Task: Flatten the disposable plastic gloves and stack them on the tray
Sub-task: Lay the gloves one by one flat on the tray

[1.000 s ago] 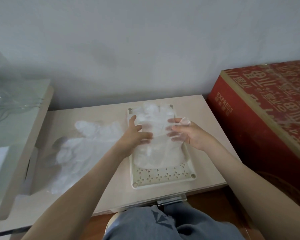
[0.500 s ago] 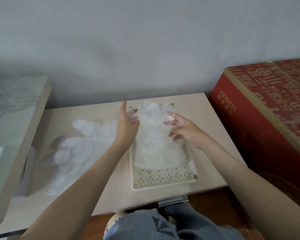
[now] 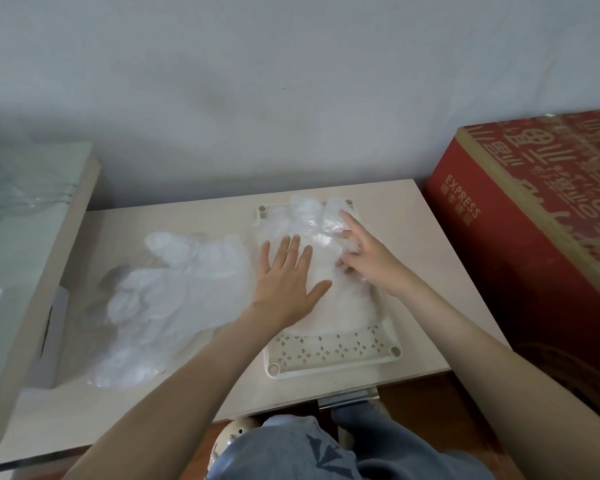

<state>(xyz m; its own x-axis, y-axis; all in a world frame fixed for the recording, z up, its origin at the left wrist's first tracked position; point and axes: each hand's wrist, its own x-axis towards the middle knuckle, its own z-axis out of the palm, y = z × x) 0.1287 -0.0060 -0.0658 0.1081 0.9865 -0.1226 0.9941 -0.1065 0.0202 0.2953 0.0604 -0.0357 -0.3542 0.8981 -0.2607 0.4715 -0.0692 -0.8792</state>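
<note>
Beige table [image 3: 153, 216]: left hand [image 3: 286, 282] flat, fingers straight, pressing gloves [image 3: 312, 216] onto tray [image 3: 333, 370]; right hand [image 3: 371, 265] index extended, grip unclear.

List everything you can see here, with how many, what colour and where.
tray: one, cream, middle of the table.
gloves on the tray: stack, count unclear, clear, under both hands.
loose gloves: pile, count unclear, clear, left of the tray.
table: one, pale wood.
box: one, red, right of the table.
side table: one, pale green top, far left.
jeans: blue, bottom edge.
left hand: flat on the tray's gloves.
right hand: index finger stretched over their fingertips.
</note>
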